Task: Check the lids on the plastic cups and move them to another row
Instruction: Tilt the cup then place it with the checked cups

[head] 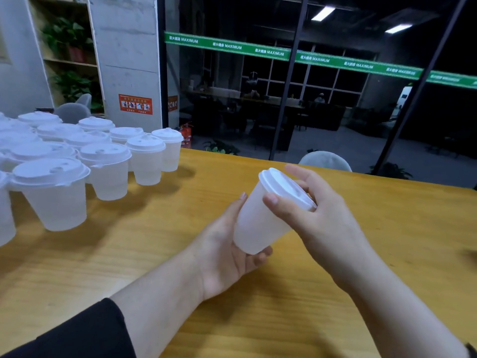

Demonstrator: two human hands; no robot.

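We are inspecting: left hand [227, 250] gripping the cup [260, 220] base, right hand [320, 215] pinching its lid [285, 188]. Next, we are likely placing it clear of the cups [85, 156] left of both hands.

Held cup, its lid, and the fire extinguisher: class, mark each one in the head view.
held cup [258, 223], head view, on its frosted side wall
lid [282, 186], head view, on its flat top
fire extinguisher [186, 136], head view, on its red body

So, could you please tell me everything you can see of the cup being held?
The cup is translucent white plastic, tapering toward its base, with a white lid seated on its rim. It is held above the table, tilted with its top up and to the right. The left hand cradles its base and lower wall; the right hand grips the lid's edge, thumb on the cup's upper wall.
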